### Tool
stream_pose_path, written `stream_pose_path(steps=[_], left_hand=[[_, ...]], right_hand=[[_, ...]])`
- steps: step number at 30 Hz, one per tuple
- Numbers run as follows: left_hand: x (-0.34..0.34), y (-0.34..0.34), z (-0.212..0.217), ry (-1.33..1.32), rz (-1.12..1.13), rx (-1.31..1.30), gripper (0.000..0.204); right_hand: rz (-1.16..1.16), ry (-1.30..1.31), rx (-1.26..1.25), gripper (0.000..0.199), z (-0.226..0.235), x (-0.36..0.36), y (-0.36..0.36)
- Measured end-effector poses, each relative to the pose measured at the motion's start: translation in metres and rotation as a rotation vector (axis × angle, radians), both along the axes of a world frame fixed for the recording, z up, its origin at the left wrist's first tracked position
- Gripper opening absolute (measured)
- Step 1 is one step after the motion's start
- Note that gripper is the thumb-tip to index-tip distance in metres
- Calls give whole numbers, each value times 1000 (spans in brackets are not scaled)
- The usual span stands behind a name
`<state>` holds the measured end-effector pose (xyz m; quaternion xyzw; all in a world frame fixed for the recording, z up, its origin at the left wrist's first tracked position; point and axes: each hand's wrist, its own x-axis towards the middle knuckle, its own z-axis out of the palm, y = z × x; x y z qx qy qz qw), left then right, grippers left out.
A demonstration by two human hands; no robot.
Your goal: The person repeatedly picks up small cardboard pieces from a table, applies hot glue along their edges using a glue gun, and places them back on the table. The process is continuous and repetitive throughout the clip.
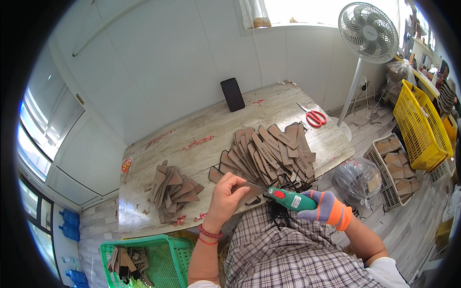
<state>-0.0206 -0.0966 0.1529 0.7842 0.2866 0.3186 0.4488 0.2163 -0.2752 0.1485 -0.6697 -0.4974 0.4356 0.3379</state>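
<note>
My bare left hand [222, 200] pinches a flat brown leather-like piece [249, 192] near the table's front edge. In a grey and orange glove, my right hand [327, 208] is wrapped round a green handheld power tool [297, 201] with a red button. The tool's front end points at the piece; whether it touches cannot be made out. Beyond my hands lies a fanned heap of similar brown pieces [259, 153], some with dark edges. A second heap of brown pieces [174, 189] sits to the left. Thin black trimmings [278, 211] hang over my checked apron.
Red-handled scissors [315, 118] and a black phone [233, 94] are at the back of the wooden table [192, 129]. A green crate [178, 259] holds scraps at lower left. Right of the table stand a fan [369, 32], a stuffed plastic bag [357, 180] and a yellow basket [418, 129].
</note>
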Motion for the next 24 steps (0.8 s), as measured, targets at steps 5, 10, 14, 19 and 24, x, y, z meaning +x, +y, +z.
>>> stream_pose_path(steps=[5,10,14,19,24], left_hand=[[0,0,2,35,-63,-89,11],[1,1,1,70,-119,-178,11],[-4,6,-21,24,-148,-349,13],[-36,34,2,196,21,-17,14],[-153,156,4,427,634,529,15]], right_hand=[[15,47,60,60,-5,-3,2],[37,15,103,61,-9,-5,6],[58,-3,40,63,6,-17,15],[-15,-1,15,62,-2,-22,17],[-177,165,2,48,-13,-7,-2]])
